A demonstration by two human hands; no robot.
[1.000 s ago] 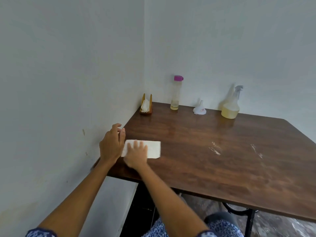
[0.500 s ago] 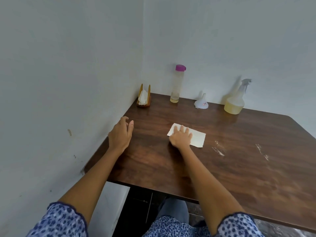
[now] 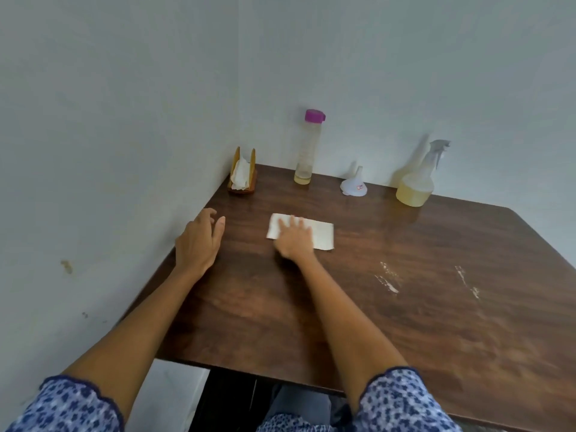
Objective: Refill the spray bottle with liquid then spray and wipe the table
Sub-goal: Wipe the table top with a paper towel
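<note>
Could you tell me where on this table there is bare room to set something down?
The table is bare right of the napkin, and along its near edge. The back edge is crowded: napkin holder, tall bottle, funnel, spray bottle.

A wooden napkin holder [image 3: 242, 174] with white napkins stands in the wall corner [image 3: 240, 88], upright.

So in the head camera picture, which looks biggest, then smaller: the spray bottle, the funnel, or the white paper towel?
1. paper towel, though it lies nearer the camera
2. spray bottle
3. funnel
</note>
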